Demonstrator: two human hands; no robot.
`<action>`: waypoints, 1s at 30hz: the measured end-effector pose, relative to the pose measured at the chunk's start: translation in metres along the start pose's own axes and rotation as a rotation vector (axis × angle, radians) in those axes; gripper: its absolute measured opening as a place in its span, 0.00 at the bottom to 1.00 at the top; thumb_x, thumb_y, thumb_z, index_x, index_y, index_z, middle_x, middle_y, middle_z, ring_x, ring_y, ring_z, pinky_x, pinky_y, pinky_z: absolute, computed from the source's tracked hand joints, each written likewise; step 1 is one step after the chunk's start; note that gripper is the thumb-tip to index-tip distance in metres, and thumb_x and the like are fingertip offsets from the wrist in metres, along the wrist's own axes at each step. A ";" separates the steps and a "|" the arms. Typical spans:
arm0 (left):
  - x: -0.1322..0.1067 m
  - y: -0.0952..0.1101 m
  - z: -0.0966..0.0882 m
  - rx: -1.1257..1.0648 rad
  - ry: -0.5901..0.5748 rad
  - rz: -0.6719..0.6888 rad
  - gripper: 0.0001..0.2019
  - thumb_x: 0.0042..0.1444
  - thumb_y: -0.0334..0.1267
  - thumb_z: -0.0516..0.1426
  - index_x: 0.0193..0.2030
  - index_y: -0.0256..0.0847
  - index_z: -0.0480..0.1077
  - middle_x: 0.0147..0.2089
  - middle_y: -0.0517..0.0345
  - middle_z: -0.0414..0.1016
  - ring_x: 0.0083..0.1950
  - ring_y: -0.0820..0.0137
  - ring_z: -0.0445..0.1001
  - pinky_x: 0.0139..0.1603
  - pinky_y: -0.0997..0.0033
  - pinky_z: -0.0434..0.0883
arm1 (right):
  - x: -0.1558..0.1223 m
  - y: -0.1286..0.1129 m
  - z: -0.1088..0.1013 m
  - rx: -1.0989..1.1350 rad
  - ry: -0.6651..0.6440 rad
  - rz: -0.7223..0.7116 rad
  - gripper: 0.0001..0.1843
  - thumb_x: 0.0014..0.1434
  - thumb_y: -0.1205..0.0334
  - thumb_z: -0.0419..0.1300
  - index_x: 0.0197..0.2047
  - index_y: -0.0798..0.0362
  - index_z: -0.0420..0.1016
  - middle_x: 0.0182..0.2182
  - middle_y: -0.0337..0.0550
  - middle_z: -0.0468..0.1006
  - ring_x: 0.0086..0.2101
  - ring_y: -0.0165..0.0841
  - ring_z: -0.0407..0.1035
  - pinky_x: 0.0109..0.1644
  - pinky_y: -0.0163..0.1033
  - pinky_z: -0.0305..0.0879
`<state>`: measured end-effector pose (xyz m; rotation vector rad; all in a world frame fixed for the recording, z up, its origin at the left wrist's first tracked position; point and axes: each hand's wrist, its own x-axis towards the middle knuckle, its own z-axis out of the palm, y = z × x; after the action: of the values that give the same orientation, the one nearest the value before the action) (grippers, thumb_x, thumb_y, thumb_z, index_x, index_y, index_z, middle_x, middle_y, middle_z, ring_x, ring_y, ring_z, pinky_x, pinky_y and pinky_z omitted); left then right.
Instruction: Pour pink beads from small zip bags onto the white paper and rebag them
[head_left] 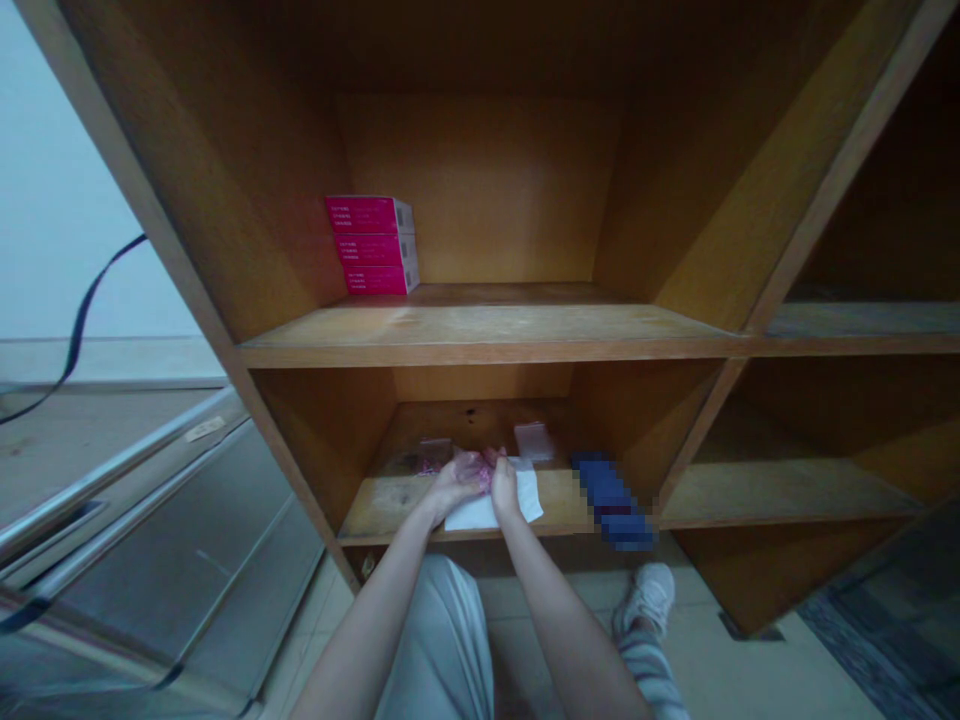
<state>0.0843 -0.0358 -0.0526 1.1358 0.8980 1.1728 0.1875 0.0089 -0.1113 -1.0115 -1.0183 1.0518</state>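
"Head view, lower centre: left hand (457,478) and right hand (504,486) meet at glossy pink material (483,473), above one matte white sheet (529,490) on a grained wooden shelf (564,508)."

"Grip?"

"Left palm upturned, fingers by the pink; whether either hand closes on it, can't tell."

"Counts?"

"Two flat clear bags: one (436,450) left of the hands, pink bits near it; one (534,441) behind the sheet. Three magenta cartons (371,249), rectangular, stacked, upper left of centre."
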 end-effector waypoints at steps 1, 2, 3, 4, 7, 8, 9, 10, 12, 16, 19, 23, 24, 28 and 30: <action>0.001 -0.002 0.000 0.003 0.000 0.004 0.28 0.31 0.30 0.66 0.44 0.37 0.65 0.49 0.45 0.69 0.48 0.63 0.69 0.52 0.59 0.62 | 0.000 0.000 0.000 0.001 0.002 0.014 0.22 0.56 0.58 0.40 0.41 0.56 0.71 0.41 0.50 0.74 0.43 0.35 0.68 0.47 0.40 0.62; 0.002 -0.003 -0.001 0.007 -0.001 0.010 0.28 0.31 0.29 0.66 0.44 0.37 0.65 0.49 0.45 0.68 0.48 0.63 0.69 0.53 0.59 0.61 | 0.000 -0.001 0.000 0.006 0.004 0.036 0.22 0.56 0.57 0.40 0.41 0.57 0.71 0.42 0.50 0.74 0.43 0.35 0.68 0.47 0.39 0.62; 0.003 -0.005 -0.001 0.014 -0.002 0.017 0.28 0.31 0.29 0.66 0.44 0.37 0.65 0.50 0.45 0.68 0.48 0.63 0.69 0.53 0.59 0.61 | 0.000 -0.002 0.000 0.012 0.004 0.058 0.22 0.56 0.57 0.40 0.41 0.57 0.71 0.42 0.50 0.74 0.43 0.35 0.68 0.47 0.39 0.62; 0.004 -0.006 -0.001 0.023 -0.007 0.023 0.28 0.32 0.30 0.66 0.44 0.37 0.65 0.50 0.44 0.68 0.48 0.63 0.69 0.53 0.59 0.61 | 0.000 -0.003 0.000 0.015 0.001 0.070 0.23 0.56 0.57 0.40 0.42 0.57 0.71 0.42 0.50 0.74 0.43 0.34 0.68 0.47 0.39 0.62; 0.005 -0.006 -0.001 0.056 -0.022 0.037 0.27 0.33 0.31 0.65 0.44 0.36 0.66 0.49 0.43 0.69 0.48 0.63 0.69 0.53 0.59 0.61 | 0.000 -0.006 0.000 0.016 -0.005 0.078 0.23 0.55 0.57 0.40 0.42 0.57 0.71 0.42 0.50 0.74 0.43 0.34 0.68 0.46 0.39 0.62; 0.005 -0.005 0.000 0.063 -0.021 0.039 0.26 0.33 0.32 0.65 0.43 0.35 0.66 0.49 0.43 0.69 0.48 0.63 0.69 0.53 0.60 0.62 | 0.000 -0.007 -0.001 0.016 -0.001 0.077 0.23 0.55 0.57 0.40 0.42 0.57 0.71 0.42 0.49 0.74 0.43 0.34 0.68 0.46 0.38 0.62; 0.005 -0.004 0.000 0.068 -0.015 0.040 0.26 0.33 0.32 0.65 0.43 0.34 0.67 0.48 0.43 0.69 0.48 0.62 0.69 0.53 0.60 0.62 | -0.001 -0.008 -0.001 0.017 0.005 0.077 0.23 0.55 0.57 0.40 0.41 0.57 0.71 0.42 0.49 0.74 0.42 0.34 0.68 0.46 0.38 0.62; 0.004 -0.002 0.001 0.073 -0.005 0.041 0.26 0.32 0.33 0.65 0.43 0.34 0.67 0.48 0.43 0.70 0.48 0.62 0.69 0.52 0.60 0.62 | -0.001 -0.008 -0.001 0.018 0.011 0.077 0.22 0.55 0.57 0.40 0.41 0.57 0.72 0.41 0.49 0.75 0.42 0.34 0.68 0.46 0.38 0.62; 0.003 0.001 0.002 0.081 0.012 0.041 0.26 0.32 0.33 0.66 0.42 0.34 0.67 0.47 0.42 0.71 0.47 0.62 0.69 0.51 0.61 0.63 | -0.002 -0.010 -0.001 0.027 0.020 0.081 0.22 0.55 0.57 0.41 0.40 0.57 0.72 0.41 0.48 0.75 0.42 0.33 0.68 0.46 0.37 0.62; 0.002 0.003 0.004 0.112 0.028 0.045 0.26 0.32 0.35 0.65 0.42 0.33 0.67 0.45 0.43 0.72 0.46 0.63 0.70 0.50 0.61 0.64 | -0.004 -0.015 -0.001 0.071 0.020 0.097 0.21 0.55 0.58 0.41 0.40 0.57 0.72 0.40 0.48 0.75 0.41 0.34 0.69 0.45 0.37 0.63; 0.003 0.003 0.006 0.125 0.021 0.032 0.24 0.34 0.36 0.65 0.42 0.32 0.68 0.45 0.42 0.72 0.44 0.62 0.71 0.48 0.60 0.65 | -0.006 -0.019 -0.001 0.079 0.026 0.081 0.21 0.55 0.59 0.42 0.40 0.56 0.72 0.40 0.48 0.75 0.41 0.34 0.69 0.45 0.37 0.63; 0.004 0.001 0.008 0.105 0.022 0.031 0.27 0.33 0.35 0.65 0.44 0.33 0.67 0.46 0.42 0.71 0.44 0.63 0.71 0.48 0.62 0.65 | -0.006 -0.020 -0.001 0.052 0.022 0.061 0.20 0.55 0.58 0.42 0.39 0.56 0.73 0.39 0.47 0.76 0.40 0.34 0.70 0.43 0.36 0.64; 0.004 0.001 0.008 0.098 0.016 0.036 0.27 0.33 0.34 0.65 0.44 0.34 0.67 0.47 0.42 0.71 0.45 0.63 0.71 0.49 0.62 0.65 | -0.006 -0.019 -0.002 0.051 0.021 0.063 0.21 0.55 0.58 0.42 0.39 0.55 0.72 0.39 0.47 0.76 0.40 0.34 0.70 0.43 0.36 0.64; 0.005 -0.001 0.008 0.083 -0.006 0.048 0.28 0.32 0.33 0.66 0.44 0.34 0.66 0.48 0.42 0.70 0.47 0.63 0.70 0.50 0.61 0.64 | -0.004 -0.013 -0.002 0.054 0.018 0.060 0.21 0.56 0.58 0.41 0.41 0.56 0.72 0.40 0.47 0.75 0.41 0.34 0.69 0.45 0.37 0.63; 0.007 -0.002 0.007 0.086 0.004 0.043 0.27 0.32 0.33 0.66 0.43 0.34 0.67 0.47 0.42 0.71 0.46 0.63 0.70 0.50 0.61 0.64 | -0.003 -0.011 -0.002 0.046 0.019 0.045 0.21 0.56 0.58 0.41 0.40 0.56 0.72 0.40 0.47 0.75 0.42 0.34 0.68 0.45 0.38 0.63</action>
<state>0.0924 -0.0307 -0.0526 1.2282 0.9391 1.1813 0.1910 0.0034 -0.1017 -1.0091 -0.9550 1.0959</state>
